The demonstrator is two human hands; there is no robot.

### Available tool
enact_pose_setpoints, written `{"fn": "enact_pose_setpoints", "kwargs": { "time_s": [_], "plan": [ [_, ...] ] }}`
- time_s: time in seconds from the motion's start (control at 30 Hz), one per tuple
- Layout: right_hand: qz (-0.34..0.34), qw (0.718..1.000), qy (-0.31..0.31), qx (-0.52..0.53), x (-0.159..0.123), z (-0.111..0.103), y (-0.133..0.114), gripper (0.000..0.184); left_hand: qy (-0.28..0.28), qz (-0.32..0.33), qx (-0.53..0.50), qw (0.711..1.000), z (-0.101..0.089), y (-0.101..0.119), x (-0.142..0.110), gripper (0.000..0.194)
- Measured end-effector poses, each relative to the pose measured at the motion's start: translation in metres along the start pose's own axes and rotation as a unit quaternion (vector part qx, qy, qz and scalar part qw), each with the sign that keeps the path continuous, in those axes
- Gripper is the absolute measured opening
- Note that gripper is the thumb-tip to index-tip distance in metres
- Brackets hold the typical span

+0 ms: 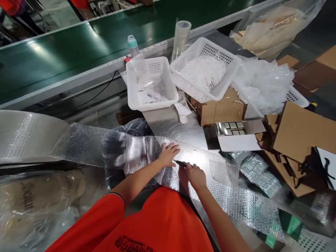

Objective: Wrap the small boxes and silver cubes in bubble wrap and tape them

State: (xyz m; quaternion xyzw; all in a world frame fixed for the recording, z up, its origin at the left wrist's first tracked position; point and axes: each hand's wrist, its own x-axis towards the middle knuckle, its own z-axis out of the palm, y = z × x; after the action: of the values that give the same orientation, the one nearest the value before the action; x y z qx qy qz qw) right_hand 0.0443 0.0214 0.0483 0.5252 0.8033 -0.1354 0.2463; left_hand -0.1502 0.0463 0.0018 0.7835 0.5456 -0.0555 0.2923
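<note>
A long strip of bubble wrap comes off a large roll at the left and lies across the metal worktable. My left hand lies flat on the bubble wrap with its fingers spread. Just to the right, my right hand is closed around a slim black pointed tool. Its tip points left, toward my left hand, at the bubble wrap. The grip hides the tool's rear part, so I cannot tell its exact kind. The bubble wrap runs on toward the lower right.
Beyond my hands stand a white basket with bubble wrap and another basket of white shreds. To the right are an open box of small square items and cardboard. A green conveyor belt crosses behind; a bottle stands near it.
</note>
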Motion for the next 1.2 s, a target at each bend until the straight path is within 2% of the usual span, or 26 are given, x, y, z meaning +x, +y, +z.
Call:
{"fn": "enact_pose_setpoints", "kwargs": {
  "time_s": [0.23, 0.37, 0.63, 0.83, 1.0, 1.2],
  "plan": [
    [0.003, 1.0, -0.01, 0.007, 0.0, -0.005, 0.001, 0.029, -0.017, -0.007, 0.003, 1.0, -0.003, 0.003, -0.001, 0.102],
    [0.007, 1.0, -0.017, 0.003, -0.005, -0.002, 0.02, 0.029, -0.03, -0.01, 0.013, 0.999, -0.004, 0.004, -0.001, 0.099],
    [0.061, 0.998, -0.019, -0.013, -0.04, 0.02, 0.103, 0.025, -0.05, -0.025, 0.026, 0.998, -0.009, 0.007, -0.001, 0.096],
    [0.102, 0.993, -0.031, -0.054, -0.07, 0.04, 0.164, 0.027, -0.045, -0.026, 0.035, 0.998, -0.005, 0.006, -0.001, 0.098],
    [0.127, 0.988, -0.035, -0.076, -0.089, 0.048, 0.2, 0.028, -0.052, -0.036, 0.036, 0.997, -0.005, 0.006, 0.0, 0.098],
    [0.106, 0.99, -0.008, -0.093, -0.106, 0.056, 0.238, 0.029, -0.051, -0.024, 0.076, 0.995, -0.004, 0.006, 0.0, 0.098]
  ]
}}
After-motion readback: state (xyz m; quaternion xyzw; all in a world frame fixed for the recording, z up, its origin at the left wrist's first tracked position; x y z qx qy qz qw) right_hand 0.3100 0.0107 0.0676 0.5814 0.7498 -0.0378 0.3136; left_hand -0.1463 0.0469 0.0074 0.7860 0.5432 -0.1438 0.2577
